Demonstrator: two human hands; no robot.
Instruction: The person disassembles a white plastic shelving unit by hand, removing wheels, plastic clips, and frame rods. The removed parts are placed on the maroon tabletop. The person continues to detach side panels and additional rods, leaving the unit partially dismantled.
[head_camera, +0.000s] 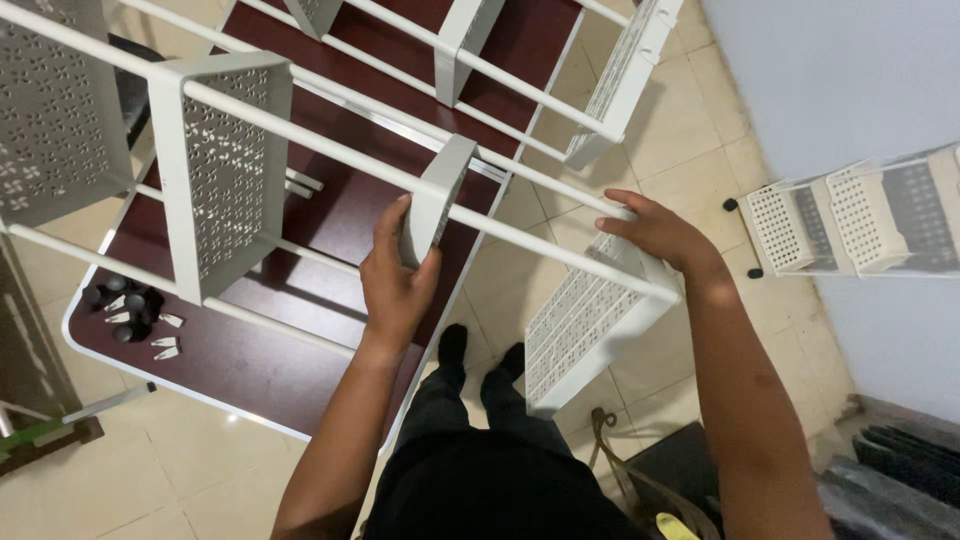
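While the person stood over the dark red table (300, 330), a white rack frame (330, 150) of thin rods and perforated basket shelves lay tipped on its side across the tabletop and out past the edge. From the head camera, the left hand (395, 285) was closed around the end of one narrow shelf panel (435, 200), thumb on one face and fingers on the other, just where a long rod (530, 240) passed through it. The right hand (660, 232) rested on that same rod further along, fingers curled over it beside a perforated basket (590, 320) that hung off the table over the tiled floor (690, 120).

As for progress, I judged the frame well along: several shelves already sat threaded on the rods, spaced apart and more or less parallel. What seemed left were the small parts. A cluster of black casters (125, 305) and a few small white clips (165, 345) lay loose near the table's corner, apart from the frame, not fitted to anything. The shelf under the left hand sat at a slight angle to the rod, so whether it was fully seated I could not tell.

By the wall, a similar white basket rack (850, 220) stood on black wheels. The person's black shoes (480, 350) showed beneath the table edge.
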